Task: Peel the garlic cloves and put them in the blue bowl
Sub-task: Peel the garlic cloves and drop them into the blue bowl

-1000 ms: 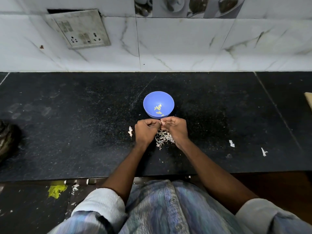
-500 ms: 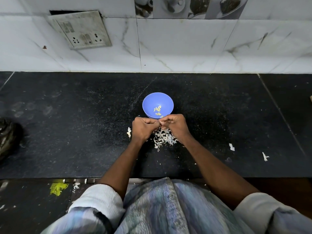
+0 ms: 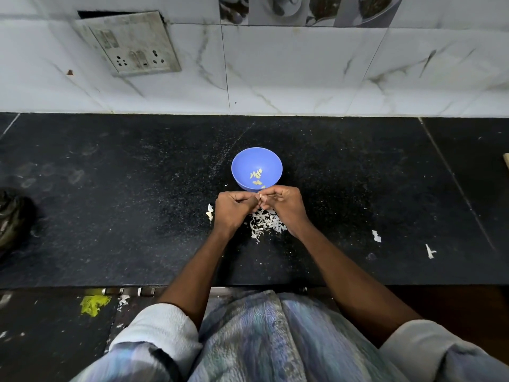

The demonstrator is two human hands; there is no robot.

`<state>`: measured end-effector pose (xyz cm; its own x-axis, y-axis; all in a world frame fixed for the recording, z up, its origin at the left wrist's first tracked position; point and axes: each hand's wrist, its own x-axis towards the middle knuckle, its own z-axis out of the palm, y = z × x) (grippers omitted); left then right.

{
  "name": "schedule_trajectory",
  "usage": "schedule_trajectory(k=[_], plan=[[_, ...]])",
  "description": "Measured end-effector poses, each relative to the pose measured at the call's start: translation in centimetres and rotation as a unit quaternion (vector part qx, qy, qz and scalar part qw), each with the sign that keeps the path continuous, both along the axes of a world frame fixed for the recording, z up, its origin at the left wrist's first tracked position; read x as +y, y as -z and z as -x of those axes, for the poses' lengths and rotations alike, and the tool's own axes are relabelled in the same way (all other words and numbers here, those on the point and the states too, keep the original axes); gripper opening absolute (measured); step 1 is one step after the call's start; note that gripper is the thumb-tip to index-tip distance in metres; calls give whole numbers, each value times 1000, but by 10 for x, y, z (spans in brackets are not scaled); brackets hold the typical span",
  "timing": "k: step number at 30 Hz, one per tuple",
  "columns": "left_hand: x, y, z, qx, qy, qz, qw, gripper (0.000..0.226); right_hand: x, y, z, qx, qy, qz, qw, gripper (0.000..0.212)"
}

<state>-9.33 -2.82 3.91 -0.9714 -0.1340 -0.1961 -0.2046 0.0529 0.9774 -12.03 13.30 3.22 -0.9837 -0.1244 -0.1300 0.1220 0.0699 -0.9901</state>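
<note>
Right now, seen from the head camera, both hands meet just this side of the blue bowl (image 3: 256,168), close to its near rim. The left hand (image 3: 234,210) is curled, its fingers drawn in toward the thumb, and the right hand (image 3: 283,206) is curled the same way; between their tips sits a small pale thing, which I take to be a garlic clove (image 3: 260,197), pinched from both sides. It is too small to tell how much skin is left on it. Holding it with both hands makes sense for peeling: one steadies, the other picks at the skin, though which does which I cannot say.

The bowl stands on the dark counter (image 3: 110,202), a little farther from the person than the hands, so a finished clove only needs a short drop forward. Several yellowish peeled cloves (image 3: 256,176) already lie in its bottom, so the job looks well under way.

Directly under and just near of the hands lies a heap of white skins (image 3: 264,223), probably because the peel simply falls where the work is done. One pale bit (image 3: 210,211) lies just left of the left hand; I cannot tell whether it is skin or an unpeeled clove. Stray white scraps (image 3: 376,236) sit well apart to the right.
</note>
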Motion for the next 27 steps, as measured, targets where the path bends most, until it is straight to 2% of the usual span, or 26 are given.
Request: schedule_trajectory(k=[7, 13, 20, 27], plan=[[-5, 0, -9, -19, 0, 1, 1000, 8, -1, 3, -9, -3, -23, 2, 1000, 17], [0, -3, -11, -22, -27, 61, 998, 9, -7, 4, -11, -28, -22, -3, 999, 14], [-3, 7, -7, -58, -18, 11, 998, 13, -11, 4, -11, -86, -11, 46, 995, 14], [-5, 8, -10, -26, 25, 9, 999, 15, -15, 2, -12, -156, 24, 140, 977, 15]])
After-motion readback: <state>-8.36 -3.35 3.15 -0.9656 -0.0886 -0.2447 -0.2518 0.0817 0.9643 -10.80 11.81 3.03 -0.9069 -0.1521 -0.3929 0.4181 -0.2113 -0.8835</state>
